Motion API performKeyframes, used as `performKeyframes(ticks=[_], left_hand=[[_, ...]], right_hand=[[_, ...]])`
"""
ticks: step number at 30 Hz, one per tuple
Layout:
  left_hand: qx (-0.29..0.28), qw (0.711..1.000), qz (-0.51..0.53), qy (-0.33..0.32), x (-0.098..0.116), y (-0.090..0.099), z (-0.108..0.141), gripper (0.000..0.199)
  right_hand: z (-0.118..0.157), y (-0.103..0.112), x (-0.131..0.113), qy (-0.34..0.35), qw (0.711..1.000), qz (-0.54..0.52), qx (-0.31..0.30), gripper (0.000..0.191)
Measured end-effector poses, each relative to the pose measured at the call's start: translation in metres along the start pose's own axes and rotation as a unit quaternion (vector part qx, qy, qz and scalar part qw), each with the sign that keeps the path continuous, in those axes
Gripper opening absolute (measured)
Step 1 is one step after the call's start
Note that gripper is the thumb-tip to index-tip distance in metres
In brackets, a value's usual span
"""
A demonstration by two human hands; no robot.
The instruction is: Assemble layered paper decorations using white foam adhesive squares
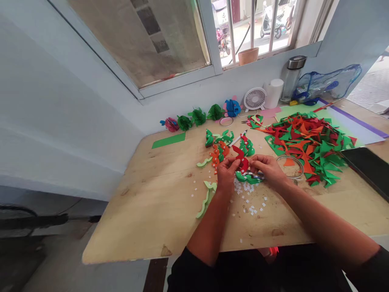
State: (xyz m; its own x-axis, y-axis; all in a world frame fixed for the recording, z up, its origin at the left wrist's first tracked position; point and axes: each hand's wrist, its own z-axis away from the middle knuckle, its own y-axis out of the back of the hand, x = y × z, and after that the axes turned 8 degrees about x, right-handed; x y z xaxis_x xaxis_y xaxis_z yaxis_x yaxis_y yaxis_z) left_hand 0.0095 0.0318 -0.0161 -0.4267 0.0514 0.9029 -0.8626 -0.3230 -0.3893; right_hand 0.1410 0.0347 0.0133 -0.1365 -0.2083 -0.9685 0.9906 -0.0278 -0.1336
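Note:
My left hand [227, 173] pinches a red zigzag paper strip [240, 153] that bears small white squares. Close to the strip's right edge, my right hand [266, 168] has its thumb and fingertips pressed together; whatever is between them is too small to make out. Just below the hands lies a green wavy paper piece [246, 177], with white paper squares [244, 187] scattered in front of it. Orange wavy strips [218, 153] lie beyond my left hand, and a red and green piece [246, 145] lies beyond the red strip. Pale green wavy strips [207, 200] rest left of my left forearm.
A heap of red, orange and green paper scraps [310, 142] covers the right side, beside a tape roll [293, 167] and a black phone [367, 168]. Along the wall stand folded paper flowers [198, 117], a small fan [255, 99] and a glass bottle [292, 81].

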Motion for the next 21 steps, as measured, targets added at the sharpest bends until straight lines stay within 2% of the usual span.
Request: performKeyframes(ticks=[4, 8, 14, 18, 21], left_hand=[[0.016, 0.999, 0.027, 0.023, 0.0042, -0.0004, 0.0001, 0.021], [0.000, 1.000, -0.013, -0.019, 0.0057, -0.0006, 0.0016, 0.019], [-0.040, 0.987, -0.105, -0.119, 0.0031, 0.0030, 0.0023, 0.017], [-0.065, 0.985, -0.106, -0.119, 0.0020, 0.0022, 0.0039, 0.018], [-0.057, 0.989, -0.088, -0.102, 0.0031, 0.0000, 0.0050, 0.019]], right_hand=[[-0.0043, 0.0041, 0.0005, 0.056, 0.998, 0.020, 0.029, 0.021], [-0.0032, 0.0028, 0.0020, 0.078, 0.995, 0.050, 0.036, 0.028], [0.0014, -0.0017, 0.0033, 0.042, 0.997, 0.069, 0.008, 0.037], [0.0003, -0.0017, 0.0043, 0.008, 0.999, 0.040, 0.003, 0.037], [-0.0004, -0.0015, 0.0042, 0.002, 1.000, 0.024, 0.000, 0.034]])
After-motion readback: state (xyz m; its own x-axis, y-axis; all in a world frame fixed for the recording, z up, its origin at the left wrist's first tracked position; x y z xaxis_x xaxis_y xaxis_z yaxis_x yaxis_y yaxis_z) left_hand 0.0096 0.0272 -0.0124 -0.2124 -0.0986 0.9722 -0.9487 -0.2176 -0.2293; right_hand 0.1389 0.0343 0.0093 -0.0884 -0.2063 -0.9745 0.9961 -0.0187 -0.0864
